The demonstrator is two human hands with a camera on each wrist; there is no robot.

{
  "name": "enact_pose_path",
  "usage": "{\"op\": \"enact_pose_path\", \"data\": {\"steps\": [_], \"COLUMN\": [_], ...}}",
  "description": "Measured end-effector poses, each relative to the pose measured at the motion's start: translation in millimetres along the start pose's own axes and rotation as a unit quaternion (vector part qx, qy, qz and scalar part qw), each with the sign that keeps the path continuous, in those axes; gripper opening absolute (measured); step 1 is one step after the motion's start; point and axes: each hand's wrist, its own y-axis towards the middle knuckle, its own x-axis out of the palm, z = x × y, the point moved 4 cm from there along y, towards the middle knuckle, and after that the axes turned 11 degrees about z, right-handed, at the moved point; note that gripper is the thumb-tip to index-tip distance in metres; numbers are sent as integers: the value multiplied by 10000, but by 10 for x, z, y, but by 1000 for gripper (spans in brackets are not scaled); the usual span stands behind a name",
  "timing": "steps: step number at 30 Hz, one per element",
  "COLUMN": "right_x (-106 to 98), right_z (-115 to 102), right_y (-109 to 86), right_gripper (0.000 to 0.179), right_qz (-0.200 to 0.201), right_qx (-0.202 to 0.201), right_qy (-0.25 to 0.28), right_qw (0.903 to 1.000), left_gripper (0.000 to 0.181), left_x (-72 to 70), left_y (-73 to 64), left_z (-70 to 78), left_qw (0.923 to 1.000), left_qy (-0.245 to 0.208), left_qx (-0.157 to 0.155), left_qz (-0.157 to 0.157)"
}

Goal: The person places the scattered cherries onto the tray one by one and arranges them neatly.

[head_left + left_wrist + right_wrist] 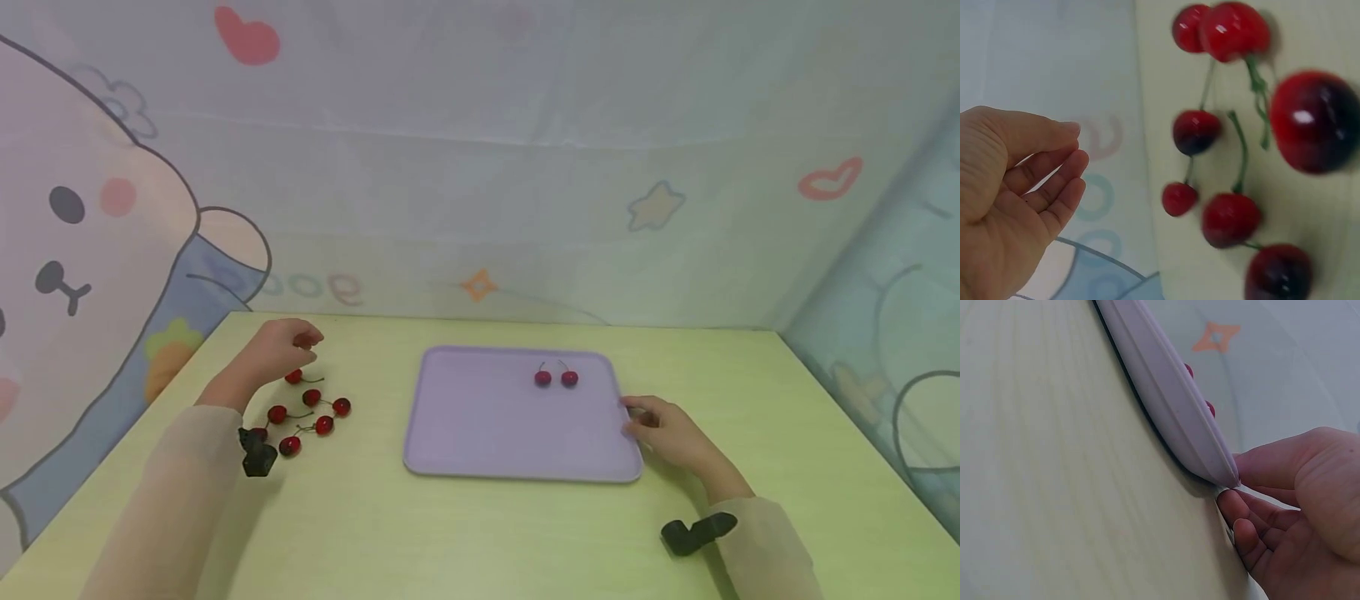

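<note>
My left hand (279,350) hovers over the far end of a group of red cherries on the table's left side. Its fingers are loosely bent and hold nothing, as the left wrist view shows. One cherry (293,377) lies just under that hand, and another cherry (1230,219) with a green stem shows among several in the left wrist view. At the right rim of a light purple tray (510,450), my right hand (671,433) pinches the edge between thumb and fingers (1233,506). Two cherries, one of them a dark red cherry (570,378), lie near the tray's far right corner.
The pale yellow table (360,533) ends at the back against a printed cloth (480,192) with a cartoon bear, hearts and stars. More cloth hangs along the right side. A black wrist camera (257,454) on the left sleeve partly covers the nearest cherries.
</note>
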Motion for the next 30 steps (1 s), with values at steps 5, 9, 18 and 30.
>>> {"op": "enact_pose_path", "data": {"steps": [5,9,18,30], "right_x": [13,12,-4,-2], "right_z": [20,25,23,36], "right_y": [10,0,-26,-8], "right_gripper": [45,45,45,45], "right_qz": [0,19,19,23], "right_qx": [31,41,39,15], "right_qy": [70,70,54,67], "right_qw": [10000,10000,10000,10000], "left_gripper": [33,34,41,40], "left_x": [15,45,141,240], "left_y": [-44,-64,-97,-112], "left_z": [-210,-328,-455,-534], "left_qw": [9998,9995,9975,9964], "left_qy": [139,192,367,412], "left_qx": [-126,-253,-535,-663], "left_qz": [-30,-82,-269,-342]}}
